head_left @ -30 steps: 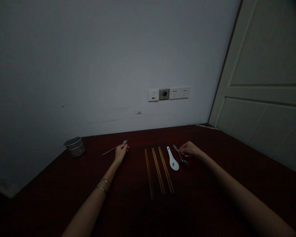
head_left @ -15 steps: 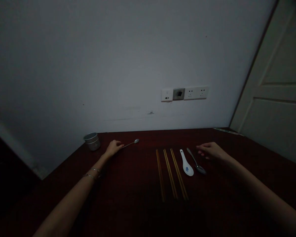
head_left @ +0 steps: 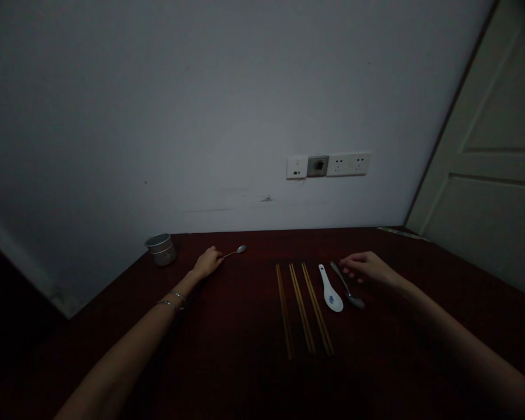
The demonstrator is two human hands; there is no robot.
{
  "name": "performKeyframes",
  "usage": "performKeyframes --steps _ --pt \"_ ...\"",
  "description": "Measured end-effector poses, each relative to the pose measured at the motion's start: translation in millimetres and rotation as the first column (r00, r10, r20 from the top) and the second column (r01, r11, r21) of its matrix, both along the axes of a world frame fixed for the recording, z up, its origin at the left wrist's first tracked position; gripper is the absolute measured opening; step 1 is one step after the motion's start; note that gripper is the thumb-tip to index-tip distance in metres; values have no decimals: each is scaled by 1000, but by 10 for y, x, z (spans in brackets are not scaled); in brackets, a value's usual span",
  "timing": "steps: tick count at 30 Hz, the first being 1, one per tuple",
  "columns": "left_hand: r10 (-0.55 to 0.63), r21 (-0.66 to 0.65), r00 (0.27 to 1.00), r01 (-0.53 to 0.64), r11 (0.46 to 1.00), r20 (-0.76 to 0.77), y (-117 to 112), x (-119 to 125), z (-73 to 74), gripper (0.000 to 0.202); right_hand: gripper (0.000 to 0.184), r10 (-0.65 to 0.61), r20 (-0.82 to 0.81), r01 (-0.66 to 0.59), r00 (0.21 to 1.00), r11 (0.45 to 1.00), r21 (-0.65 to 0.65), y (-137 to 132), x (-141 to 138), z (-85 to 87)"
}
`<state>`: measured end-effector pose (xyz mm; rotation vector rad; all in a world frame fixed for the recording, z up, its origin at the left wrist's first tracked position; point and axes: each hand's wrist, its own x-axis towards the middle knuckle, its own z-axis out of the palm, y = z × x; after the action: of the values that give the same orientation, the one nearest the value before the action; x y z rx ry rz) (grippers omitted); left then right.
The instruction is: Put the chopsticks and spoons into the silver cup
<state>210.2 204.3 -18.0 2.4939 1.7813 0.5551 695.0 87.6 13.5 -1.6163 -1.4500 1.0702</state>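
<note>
My left hand (head_left: pixel 207 261) rests low over the table, its fingers closed on the thin handle of a small long-handled metal spoon (head_left: pixel 241 249). The spoon's bowl points away to the right, and part of its handle is hidden under the hand. On the right, my right hand (head_left: pixel 367 267) hovers with loosely bent, parted fingers and nothing visible in them. Its fingertips are close beside the handle of a larger metal spoon (head_left: pixel 354 300). Left of that spoon lies a white ceramic soup spoon (head_left: pixel 332 298) with a blue mark, then three pairs of chopsticks (head_left: pixel 301 309) in a row.
A metal utensil cup (head_left: pixel 161 251) with small holes stands at the table's back left. The dark red table (head_left: pixel 227 326) meets a wall with switches and sockets (head_left: pixel 328 165). A pale door (head_left: pixel 490 175) is at the right. The light is dim.
My right hand has moved left, bringing its fingertips to the larger metal spoon's handle. My left hand has shifted slightly right along the small spoon's handle, towards its bowl.
</note>
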Motion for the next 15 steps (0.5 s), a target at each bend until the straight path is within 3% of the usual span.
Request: performKeyframes --steps 9,12,15 --pt "16 -40 998 -19 999 -66 186 84 9 11 25 36 41 -37 999 999 40 -101 91 70" --pt "-17 -31 1000 17 999 -3 194 86 30 9 26 27 50 -29 998 999 45 -147 122 107" --pt "-34 -9 989 36 999 146 157 124 145 12 28 18 64 -21 998 998 56 -207 162 167"
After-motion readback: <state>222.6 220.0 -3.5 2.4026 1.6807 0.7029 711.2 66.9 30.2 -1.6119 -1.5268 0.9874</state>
